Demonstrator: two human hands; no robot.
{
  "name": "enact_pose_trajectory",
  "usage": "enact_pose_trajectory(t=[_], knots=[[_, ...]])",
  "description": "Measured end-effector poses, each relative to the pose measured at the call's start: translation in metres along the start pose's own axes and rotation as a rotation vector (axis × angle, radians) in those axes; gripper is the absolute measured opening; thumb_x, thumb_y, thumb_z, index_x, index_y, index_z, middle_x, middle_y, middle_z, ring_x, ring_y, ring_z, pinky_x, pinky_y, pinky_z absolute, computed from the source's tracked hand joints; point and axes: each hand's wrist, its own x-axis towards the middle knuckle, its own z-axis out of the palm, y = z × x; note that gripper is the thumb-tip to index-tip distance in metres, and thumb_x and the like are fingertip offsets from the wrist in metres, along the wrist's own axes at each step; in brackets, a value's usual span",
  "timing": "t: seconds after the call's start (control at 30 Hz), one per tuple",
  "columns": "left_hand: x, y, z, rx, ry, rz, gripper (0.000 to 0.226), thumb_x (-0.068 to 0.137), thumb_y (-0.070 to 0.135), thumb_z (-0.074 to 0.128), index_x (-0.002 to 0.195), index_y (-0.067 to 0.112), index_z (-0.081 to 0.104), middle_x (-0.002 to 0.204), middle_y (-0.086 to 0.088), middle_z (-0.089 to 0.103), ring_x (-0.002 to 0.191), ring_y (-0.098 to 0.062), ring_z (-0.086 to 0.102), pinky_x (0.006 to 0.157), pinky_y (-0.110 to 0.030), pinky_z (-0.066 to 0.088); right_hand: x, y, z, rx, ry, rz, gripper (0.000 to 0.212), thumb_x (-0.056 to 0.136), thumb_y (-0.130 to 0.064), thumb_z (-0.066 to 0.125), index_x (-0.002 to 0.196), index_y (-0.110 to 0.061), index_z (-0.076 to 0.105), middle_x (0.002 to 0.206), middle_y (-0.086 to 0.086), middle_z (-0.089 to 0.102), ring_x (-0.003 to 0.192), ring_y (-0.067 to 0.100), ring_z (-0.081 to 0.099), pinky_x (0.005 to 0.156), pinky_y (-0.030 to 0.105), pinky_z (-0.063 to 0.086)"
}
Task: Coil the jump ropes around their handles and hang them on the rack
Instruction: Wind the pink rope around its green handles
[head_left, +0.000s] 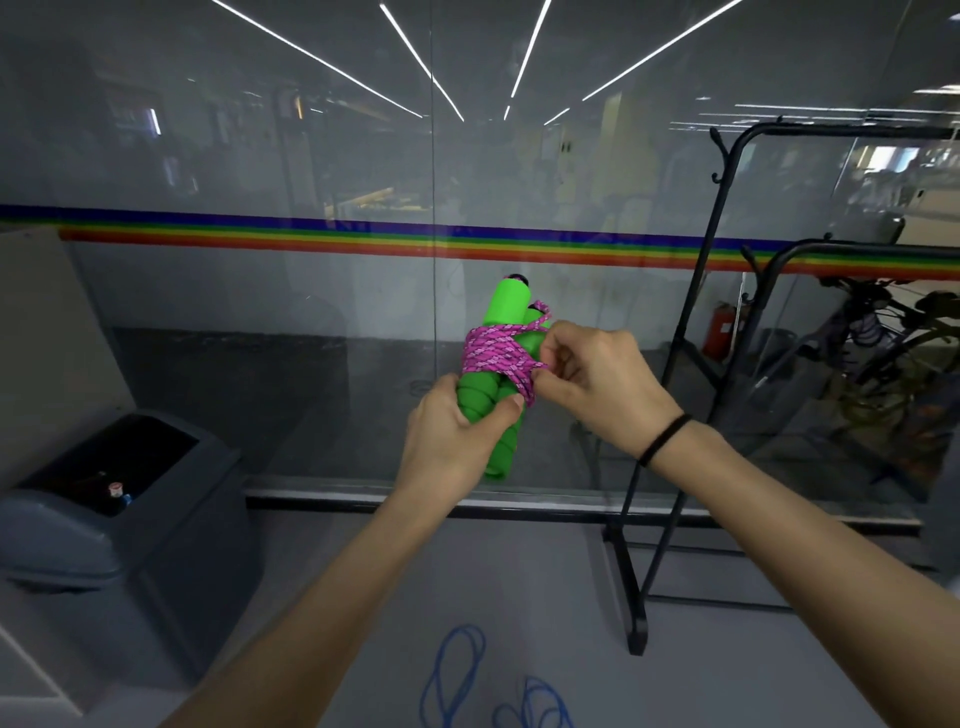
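Standing at the far left on the floor is a grey bin (119, 499) with a dark opening in its sloped lid. Behind it, a glass wall (260, 156) carries a rainbow stripe (311, 236) running across the whole view.

Near the middle, the left hand (457, 441) grips the lower part of two green handles (506, 306) held side by side. Its fingers are curled round them and the thumb is pressed across the front. The handles point up and slightly right, held in the air in front of the glass. A pink rope (496, 353) is coiled in many turns round their middle, with a small loop sticking out at the upper right of the coil. Below, on the floor at the bottom edge, a blue rope (457, 675) lies in loose loops.

Just right of the coil, the right hand (597, 379) has its fingers curled and pinches a strand of the pink rope at the coil's right side. A black band (664, 439) circles that wrist.

Further right stands the black rack (670, 467), its feet on the floor in front of the glass. It is apart from both hands and the wrapped handles.
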Motion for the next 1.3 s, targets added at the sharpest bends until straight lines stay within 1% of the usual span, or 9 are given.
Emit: enact_pose_trajectory(t=[0.13,0.37,0.53,0.63,0.73,0.83,1.07,1.2,1.3], knots=[[0.002,0.001,0.002,0.019,0.035,0.002,0.051,0.054,0.052,0.068,0.083,0.011,0.058,0.078,-0.015,0.070,0.070,-0.032,0.070,0.065,-0.053,0.057,-0.004,-0.008,0.014,-0.170,0.112,-0.086,0.008,0.080,-0.009,0.057,0.081,-0.002,0.054,0.078,0.014,0.055,0.064,0.033,0.055,0.056,0.037,0.045],[0.004,0.003,-0.004,-0.004,-0.018,-0.043,0.056,0.050,0.054,0.067,0.078,0.005,0.065,0.074,-0.019,0.070,0.070,-0.034,0.070,0.066,-0.056,0.056,-0.004,-0.013,0.029,-0.270,0.188,-0.094,0.011,0.077,-0.004,0.063,0.078,0.002,0.053,0.077,0.021,0.059,0.059,0.038,0.060,0.051,0.028,0.030],[0.005,0.006,-0.007,-0.047,-0.079,-0.092,0.016,0.064,0.030,0.073,0.060,0.015,0.069,0.059,-0.009,0.067,0.061,-0.028,0.067,0.069,-0.056,0.057,-0.006,-0.008,0.036,-0.258,0.224,-0.103,0.013,0.078,-0.011,0.063,0.074,-0.002,0.054,0.071,0.016,0.060,0.053,0.034,0.059,0.047,0.025,0.030],[0.002,0.006,-0.009,-0.066,-0.099,-0.095,0.011,0.068,0.025,0.072,0.059,0.019,0.070,0.054,-0.003,0.066,0.057,-0.025,0.066,0.067,-0.050,0.058,-0.009,-0.007,0.039,-0.229,0.230,-0.116,0.014,0.081,-0.017,0.057,0.075,-0.004,0.055,0.072,0.014,0.062,0.056,0.032,0.060,0.046,0.025,0.033],[0.000,0.007,-0.009,-0.136,-0.088,-0.092,0.021,0.077,0.014,0.071,0.057,0.016,0.067,0.050,-0.003,0.062,0.051,-0.024,0.062,0.059,-0.042,0.056,-0.012,-0.010,0.037,-0.221,0.326,-0.125,0.019,0.080,-0.024,0.056,0.069,-0.009,0.050,0.063,0.007,0.059,0.047,0.024,0.054,0.039,0.024,0.035],[-0.004,0.010,-0.004,-0.284,-0.091,-0.185,0.015,0.084,0.010,0.065,0.069,0.009,0.065,0.054,-0.007,0.060,0.045,-0.018,0.059,0.048,-0.029,0.054,-0.011,-0.010,0.038,-0.191,0.379,-0.134,0.020,0.080,-0.020,0.060,0.069,-0.011,0.046,0.063,0.005,0.056,0.050,0.021,0.052,0.038,0.027,0.037],[-0.010,0.006,-0.003,-0.516,-0.207,-0.499,0.017,0.084,0.015,0.063,0.081,-0.001,0.065,0.058,-0.010,0.063,0.044,-0.015,0.059,0.042,-0.022,0.050,-0.018,-0.003,0.035,-0.043,0.166,-0.191,0.012,0.083,-0.016,0.060,0.077,-0.007,0.053,0.076,0.006,0.056,0.069,0.020,0.055,0.066,0.021,0.039],[-0.009,0.001,-0.011,-0.505,-0.273,-0.535,0.017,0.084,0.015,0.063,0.084,-0.002,0.066,0.063,-0.010,0.066,0.046,-0.014,0.059,0.043,-0.020,0.049,-0.022,0.002,0.024,0.135,0.029,-0.156,0.010,0.088,-0.018,0.056,0.088,-0.011,0.062,0.085,-0.005,0.057,0.077,-0.003,0.050,0.072,0.006,0.038],[-0.009,-0.002,-0.020,-0.387,-0.350,-0.468,0.015,0.084,0.010,0.063,0.089,-0.003,0.064,0.065,-0.011,0.066,0.046,-0.015,0.058,0.043,-0.022,0.048,-0.024,0.005,0.015,0.247,-0.101,-0.114,0.012,0.087,-0.015,0.059,0.096,-0.014,0.066,0.084,-0.003,0.062,0.077,0.000,0.056,0.071,0.010,0.042]])
